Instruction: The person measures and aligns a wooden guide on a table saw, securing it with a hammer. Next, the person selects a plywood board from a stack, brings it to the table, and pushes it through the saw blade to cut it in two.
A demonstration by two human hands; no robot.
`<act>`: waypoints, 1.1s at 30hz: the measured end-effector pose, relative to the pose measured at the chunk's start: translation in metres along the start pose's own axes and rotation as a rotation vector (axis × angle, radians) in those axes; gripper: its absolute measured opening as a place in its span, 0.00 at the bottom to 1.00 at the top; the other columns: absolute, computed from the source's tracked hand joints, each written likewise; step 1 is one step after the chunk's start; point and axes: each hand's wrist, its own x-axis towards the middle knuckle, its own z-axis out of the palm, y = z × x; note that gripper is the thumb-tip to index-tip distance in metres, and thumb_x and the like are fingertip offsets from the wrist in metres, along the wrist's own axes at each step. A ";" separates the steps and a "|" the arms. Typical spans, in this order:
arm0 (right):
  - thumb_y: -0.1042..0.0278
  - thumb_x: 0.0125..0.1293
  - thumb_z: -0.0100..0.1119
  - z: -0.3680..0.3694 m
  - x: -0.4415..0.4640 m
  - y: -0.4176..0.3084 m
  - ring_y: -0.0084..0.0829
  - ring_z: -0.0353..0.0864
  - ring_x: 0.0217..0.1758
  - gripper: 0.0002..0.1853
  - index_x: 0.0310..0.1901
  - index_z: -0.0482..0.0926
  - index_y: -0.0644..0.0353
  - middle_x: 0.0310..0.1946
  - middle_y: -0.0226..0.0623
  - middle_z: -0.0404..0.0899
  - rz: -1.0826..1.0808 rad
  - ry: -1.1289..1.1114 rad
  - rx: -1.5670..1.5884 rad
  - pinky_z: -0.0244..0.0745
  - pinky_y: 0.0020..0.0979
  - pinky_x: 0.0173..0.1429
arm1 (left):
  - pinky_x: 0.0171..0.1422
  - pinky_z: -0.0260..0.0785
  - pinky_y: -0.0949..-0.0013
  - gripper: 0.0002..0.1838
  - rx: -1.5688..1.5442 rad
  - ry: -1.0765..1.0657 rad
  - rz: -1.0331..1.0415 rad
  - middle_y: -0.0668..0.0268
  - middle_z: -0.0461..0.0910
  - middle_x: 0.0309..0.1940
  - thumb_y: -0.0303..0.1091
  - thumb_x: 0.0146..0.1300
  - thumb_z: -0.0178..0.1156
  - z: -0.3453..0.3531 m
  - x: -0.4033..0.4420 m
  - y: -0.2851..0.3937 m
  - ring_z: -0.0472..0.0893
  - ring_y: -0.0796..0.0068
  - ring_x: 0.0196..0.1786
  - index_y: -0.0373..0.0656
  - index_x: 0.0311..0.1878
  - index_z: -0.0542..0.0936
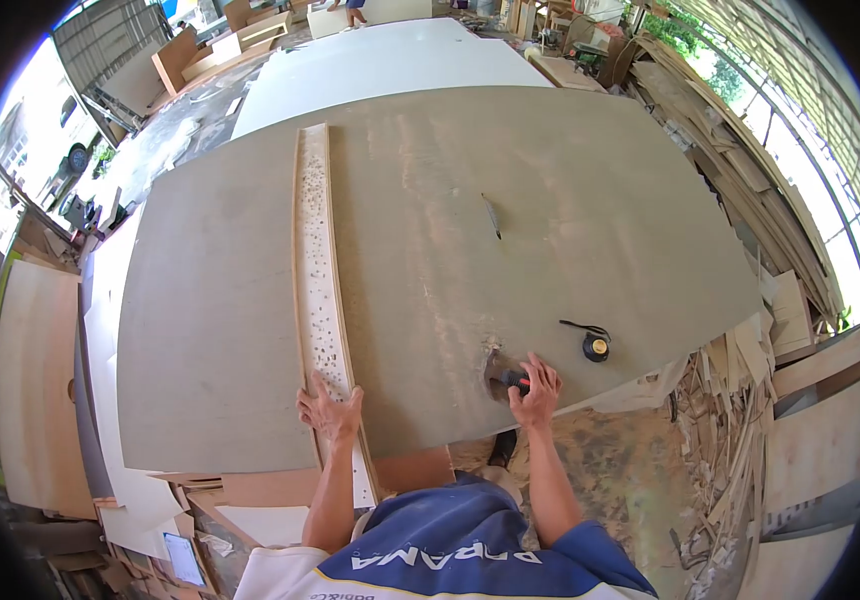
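Note:
A long pale board with many small dark holes or specks (320,270) lies lengthwise across the large grey-brown panel (220,300). My left hand (332,412) grips this board by its edges near its front end, thumb on the right side. At the panel's front edge, my right hand (536,390) is closed round the dark and red handle of a tool (498,378) with a broad brownish head; the tool's exact kind cannot be told. A tape measure (596,347) with a black strap lies to the right of that hand. Farther up the panel is a pen-like marker (492,216).
Beyond the panel are white sheets (380,60) and a person's legs (355,14). Stacked boards (740,180) line the right side, with wood offcuts (725,430) below them. Another wooden panel (40,380) stands at left. A phone or tablet (184,558) is at lower left.

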 end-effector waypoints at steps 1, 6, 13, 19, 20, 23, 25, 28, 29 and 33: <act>0.60 0.50 0.60 0.000 0.000 0.000 0.43 0.70 0.67 0.25 0.53 0.80 0.56 0.67 0.37 0.75 -0.007 0.005 0.006 0.59 0.48 0.73 | 0.76 0.49 0.43 0.54 -0.003 -0.001 0.000 0.40 0.57 0.70 0.53 0.44 0.75 -0.001 0.000 0.001 0.57 0.40 0.73 0.55 0.77 0.64; 0.60 0.51 0.61 0.000 0.000 -0.001 0.43 0.70 0.67 0.25 0.53 0.80 0.56 0.67 0.36 0.75 -0.007 0.002 0.013 0.59 0.48 0.73 | 0.77 0.49 0.43 0.53 -0.012 -0.011 -0.004 0.41 0.57 0.71 0.53 0.44 0.74 -0.003 0.000 -0.001 0.56 0.40 0.74 0.53 0.77 0.65; 0.59 0.53 0.61 0.001 -0.002 -0.001 0.43 0.70 0.68 0.24 0.53 0.81 0.56 0.66 0.36 0.75 0.016 -0.004 0.014 0.59 0.48 0.73 | 0.77 0.48 0.43 0.54 0.001 -0.034 -0.003 0.41 0.57 0.71 0.54 0.45 0.74 -0.002 0.002 -0.001 0.56 0.40 0.74 0.54 0.77 0.64; 0.62 0.53 0.60 0.000 0.000 -0.004 0.43 0.70 0.67 0.23 0.52 0.81 0.56 0.65 0.36 0.76 0.010 0.000 0.020 0.58 0.48 0.74 | 0.78 0.47 0.42 0.53 -0.015 -0.037 -0.001 0.39 0.55 0.72 0.54 0.46 0.75 -0.003 0.003 -0.007 0.55 0.40 0.75 0.53 0.77 0.64; 0.63 0.52 0.60 -0.001 0.000 -0.005 0.43 0.70 0.67 0.22 0.51 0.81 0.56 0.65 0.36 0.76 0.012 -0.001 0.021 0.58 0.48 0.74 | 0.78 0.46 0.42 0.53 -0.029 -0.026 -0.005 0.39 0.55 0.72 0.54 0.46 0.75 -0.002 0.002 -0.008 0.55 0.40 0.75 0.53 0.77 0.64; 0.63 0.50 0.61 0.000 -0.001 -0.002 0.43 0.70 0.67 0.23 0.51 0.81 0.56 0.65 0.36 0.76 0.001 0.019 0.022 0.59 0.48 0.73 | 0.78 0.46 0.42 0.53 -0.054 -0.012 -0.010 0.39 0.55 0.72 0.53 0.45 0.76 -0.003 0.004 -0.010 0.54 0.40 0.76 0.52 0.77 0.64; 0.63 0.50 0.61 0.001 -0.001 0.001 0.43 0.71 0.67 0.23 0.51 0.81 0.56 0.65 0.36 0.76 -0.002 0.022 0.023 0.59 0.48 0.73 | 0.78 0.46 0.42 0.53 -0.060 -0.008 -0.018 0.38 0.55 0.72 0.52 0.45 0.76 -0.005 0.005 -0.014 0.55 0.40 0.76 0.52 0.77 0.64; 0.63 0.49 0.60 0.003 -0.001 0.003 0.43 0.71 0.66 0.24 0.51 0.81 0.56 0.65 0.35 0.76 -0.005 0.025 0.026 0.59 0.47 0.73 | 0.78 0.46 0.42 0.53 -0.076 0.005 -0.017 0.38 0.54 0.73 0.52 0.45 0.76 -0.009 0.009 -0.021 0.54 0.39 0.76 0.52 0.76 0.65; 0.63 0.49 0.60 0.003 -0.002 0.004 0.43 0.71 0.65 0.24 0.51 0.81 0.56 0.65 0.35 0.77 -0.002 0.023 0.022 0.59 0.47 0.72 | 0.78 0.46 0.42 0.53 -0.073 0.005 -0.022 0.38 0.55 0.72 0.52 0.45 0.76 -0.012 0.009 -0.022 0.54 0.40 0.76 0.51 0.76 0.65; 0.63 0.49 0.60 0.003 -0.002 0.002 0.43 0.72 0.65 0.24 0.51 0.80 0.56 0.65 0.35 0.77 0.001 0.039 0.024 0.59 0.47 0.72 | 0.78 0.46 0.42 0.52 -0.072 0.037 -0.010 0.39 0.57 0.71 0.52 0.45 0.76 -0.020 0.015 -0.033 0.55 0.40 0.76 0.51 0.75 0.66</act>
